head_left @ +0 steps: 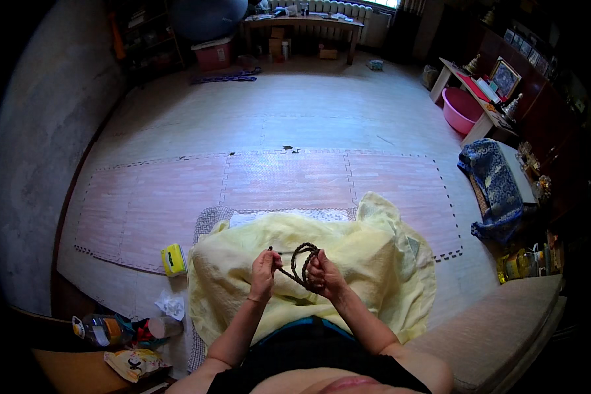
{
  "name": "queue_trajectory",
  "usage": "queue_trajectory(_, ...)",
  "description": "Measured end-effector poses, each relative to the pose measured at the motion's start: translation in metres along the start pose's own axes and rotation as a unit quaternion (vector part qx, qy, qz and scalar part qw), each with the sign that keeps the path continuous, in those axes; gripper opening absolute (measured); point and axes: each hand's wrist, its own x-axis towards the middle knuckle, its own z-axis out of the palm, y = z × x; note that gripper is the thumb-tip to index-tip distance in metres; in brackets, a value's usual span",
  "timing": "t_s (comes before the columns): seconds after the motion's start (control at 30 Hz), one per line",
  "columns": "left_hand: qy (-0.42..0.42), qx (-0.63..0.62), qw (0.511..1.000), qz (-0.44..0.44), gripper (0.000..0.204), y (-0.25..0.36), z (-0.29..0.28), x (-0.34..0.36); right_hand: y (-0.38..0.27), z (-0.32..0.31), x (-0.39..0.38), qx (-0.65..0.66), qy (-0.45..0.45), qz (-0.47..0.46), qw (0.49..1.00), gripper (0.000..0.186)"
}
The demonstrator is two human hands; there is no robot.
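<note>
Holding a dark bead string (300,262) above the yellow blanket (368,262) on the lap, the left hand (264,272) pinches one end while the right hand (324,274) grips the looped part; the strand runs left-to-right, its loop rising away from the body.

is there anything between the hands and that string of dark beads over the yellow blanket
Nothing visible. The left hand pinches one end of the dark bead string and the right hand grips its loops, so both touch it directly. Only the yellow blanket lies underneath, over the lap.
</note>
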Motion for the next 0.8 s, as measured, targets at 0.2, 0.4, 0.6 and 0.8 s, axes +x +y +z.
queue_trajectory(0.2, -0.063, -0.117, 0.984, -0.121, 0.031, 0.015, 0.009, -0.009, 0.001, -0.002, 0.0, 0.029, -0.021, -0.015, 0.999, 0.043)
queue_trajectory(0.4, -0.057, -0.13, 0.979, -0.145, 0.036, 0.013, 0.011, -0.011, 0.003, -0.003, 0.001, 0.045, 0.039, -0.07, 0.996, 0.043)
queue_trajectory(0.6, -0.042, -0.1, 0.987, -0.118, 0.032, 0.012, 0.014, -0.012, 0.003, -0.017, 0.007, 0.078, 0.075, -0.103, 0.989, 0.043)
queue_trajectory(0.8, -0.062, -0.029, 0.995, -0.072, 0.016, 0.016, 0.022, -0.015, 0.004, -0.018, 0.007, 0.07, 0.115, -0.109, 0.985, 0.043)
